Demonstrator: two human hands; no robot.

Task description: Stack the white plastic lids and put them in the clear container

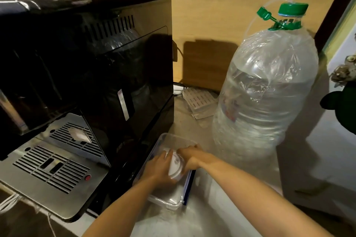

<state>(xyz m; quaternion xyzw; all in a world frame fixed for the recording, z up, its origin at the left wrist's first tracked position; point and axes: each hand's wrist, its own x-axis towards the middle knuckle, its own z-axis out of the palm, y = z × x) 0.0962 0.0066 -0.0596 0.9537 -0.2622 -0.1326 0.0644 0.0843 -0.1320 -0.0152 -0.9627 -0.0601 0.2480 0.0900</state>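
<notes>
A stack of white plastic lids [176,167] is held on its side between both my hands, over the clear container [169,201]. My left hand [159,169] cups the stack from the left and below. My right hand [189,157] grips it from the right, fingers over the top end. The container is a shallow, clear rectangular box on the counter beside the coffee machine; its far rim [179,138] shows beyond my hands. How many lids are in the stack is hidden by my fingers.
A black coffee machine [86,75] with a steel drip tray [55,167] stands close on the left. A large clear water bottle [264,90] with a green cap stands at the right. White perforated sheets [198,100] lie behind. A blue strip [188,186] borders the container.
</notes>
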